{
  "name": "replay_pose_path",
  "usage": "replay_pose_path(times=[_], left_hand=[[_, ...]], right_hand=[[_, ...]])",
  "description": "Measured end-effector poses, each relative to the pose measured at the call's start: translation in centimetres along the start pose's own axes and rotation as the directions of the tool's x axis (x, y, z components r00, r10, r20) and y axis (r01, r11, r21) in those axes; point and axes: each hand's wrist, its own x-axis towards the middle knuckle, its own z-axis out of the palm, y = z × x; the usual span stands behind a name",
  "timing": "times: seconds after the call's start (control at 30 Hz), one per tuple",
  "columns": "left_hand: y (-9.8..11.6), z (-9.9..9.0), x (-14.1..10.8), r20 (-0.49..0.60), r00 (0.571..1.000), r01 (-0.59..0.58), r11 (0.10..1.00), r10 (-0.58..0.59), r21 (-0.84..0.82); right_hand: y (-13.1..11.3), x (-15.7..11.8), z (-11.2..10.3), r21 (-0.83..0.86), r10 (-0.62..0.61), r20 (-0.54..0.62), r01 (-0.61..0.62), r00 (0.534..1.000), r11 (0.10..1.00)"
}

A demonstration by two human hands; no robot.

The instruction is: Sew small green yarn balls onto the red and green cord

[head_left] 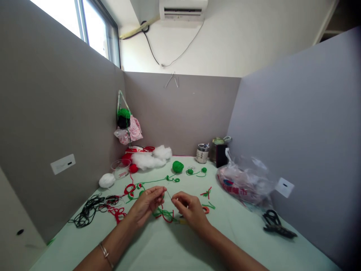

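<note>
My left hand (149,201) is closed in a pinch over the middle of the table, with a bracelet on its wrist. Facing it, my right hand (190,210) pinches too. A short, thin dark strand (168,194) runs between the two sets of fingertips; whether it is thread or a needle I cannot tell. Below the hands lie green and red yarn pieces (166,215), partly hidden by the fingers. Just right of my right hand is a small orange ring-shaped thing (205,210). Crocheted-looking red and green bits (130,189) lie beyond my left hand.
Tangled black cord (88,211) and red yarn (117,213) lie left. Behind are a green yarn ball (177,166), white stuffing (148,160), a white ball (106,180) and a can (202,153). A plastic bag (242,182) and black-handled scissors (272,218) lie right. Grey partitions (183,113) enclose the table.
</note>
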Motion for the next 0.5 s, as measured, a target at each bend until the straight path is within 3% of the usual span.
replay_pose_path(times=[0.1,0.23,0.3,0.37,0.5], left_hand=[[-0.6,0.2,0.2,-0.013,0.997,-0.071,0.969,0.076,0.235],[-1.1,0.7,-0.2,0.164,0.95,-0.31,0.746,0.266,0.59],[-1.1,0.8,-0.4,0.236,0.933,-0.36,0.671,0.273,0.648],[-1.1,0.7,-0.4,0.262,0.933,-0.36,0.653,0.247,0.667],[-1.1,0.3,0.0,0.175,0.951,-0.306,0.71,0.253,0.634]], right_hand=[[-0.7,-0.8,0.4,-0.099,-0.129,0.1,0.139,0.986,0.985],[-0.8,-0.6,-0.3,-0.09,-0.105,0.098,0.114,0.99,0.989],[-0.5,-0.2,-0.9,-0.084,-0.058,0.067,0.063,0.996,0.995],[-0.2,0.2,-1.3,-0.086,-0.033,0.052,0.037,0.998,0.996],[-0.1,0.2,-1.3,-0.095,-0.035,0.059,0.041,0.998,0.995]])
